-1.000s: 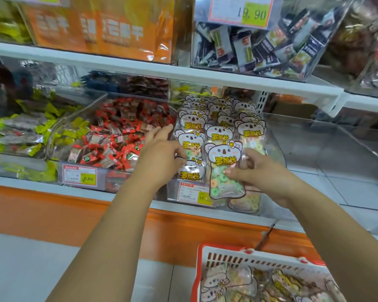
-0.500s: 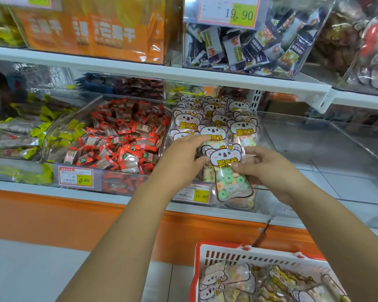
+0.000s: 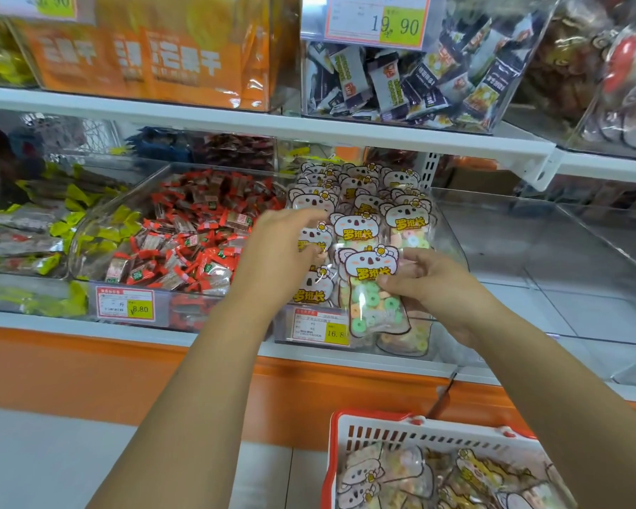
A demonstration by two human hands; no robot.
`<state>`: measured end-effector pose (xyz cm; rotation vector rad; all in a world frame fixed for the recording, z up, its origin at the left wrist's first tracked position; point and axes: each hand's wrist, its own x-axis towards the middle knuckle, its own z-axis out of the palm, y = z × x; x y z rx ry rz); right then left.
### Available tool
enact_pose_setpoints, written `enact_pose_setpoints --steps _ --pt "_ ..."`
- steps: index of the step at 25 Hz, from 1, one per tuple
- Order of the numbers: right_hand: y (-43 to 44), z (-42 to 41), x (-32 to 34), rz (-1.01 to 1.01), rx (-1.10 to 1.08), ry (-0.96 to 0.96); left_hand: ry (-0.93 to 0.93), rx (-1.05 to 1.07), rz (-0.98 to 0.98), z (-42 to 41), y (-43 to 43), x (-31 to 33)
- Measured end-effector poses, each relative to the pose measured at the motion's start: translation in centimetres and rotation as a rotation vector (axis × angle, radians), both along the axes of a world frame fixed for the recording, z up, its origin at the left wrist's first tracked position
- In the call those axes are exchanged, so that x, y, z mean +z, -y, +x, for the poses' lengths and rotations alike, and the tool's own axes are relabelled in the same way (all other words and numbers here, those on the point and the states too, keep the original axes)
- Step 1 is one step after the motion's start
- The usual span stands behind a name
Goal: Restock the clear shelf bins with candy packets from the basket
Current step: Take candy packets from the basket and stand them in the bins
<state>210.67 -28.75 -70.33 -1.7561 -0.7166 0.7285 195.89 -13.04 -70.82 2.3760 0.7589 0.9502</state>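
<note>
Centre of frame: right hand (image 3: 434, 288) pinches a koala-printed clear candy packet (image 3: 371, 288) at the front of the clear plastic shelf bin (image 3: 456, 247); left hand (image 3: 283, 251) beside it, fingers loose, grasps nothing; red-rimmed white basket (image 3: 382, 424) lower right

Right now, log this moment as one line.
right hand: pinches koala candy packet at bin front | left hand: at binned packets | basket: holds more packets
</note>
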Motion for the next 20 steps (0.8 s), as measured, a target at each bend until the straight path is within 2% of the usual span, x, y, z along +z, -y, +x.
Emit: enact_pose_setpoints --steps 2,5,7,10,15,17,20 --pt "0.2 -0.1 0.8 0.062 -0.014 0.005 -0.036 0.115 0.109 -1.0 -1.1 0.0" --pt "-0.8 -0.7 1.9 0.205 -0.099 -0.043 -0.118 0.135 -0.002 -2.1 -2.6 -1.1" --pt "-2.5 -2.0 1.9 0.257 -0.139 0.003 -0.103 0.104 -0.08 -1.9 -2.8 -1.5" --pt "-5.4 -4.8 0.7 0.15 -0.084 0.212 0.039 0.047 -0.166 -1.6 -3.2 -1.5" --pt "-6.3 -6.8 -0.3 0.002 -0.067 0.523 -0.042 0.038 -0.22 -2.0 -3.4 -1.9" --pt "-5.8 -6.2 0.4 -0.067 -0.084 0.686 -0.016 0.045 -0.223 -1.9 -3.2 -1.7" --pt "-6.2 -6.3 0.1 -0.107 -0.011 0.716 -0.001 0.035 -0.201 -1.8 -3.4 -1.8"
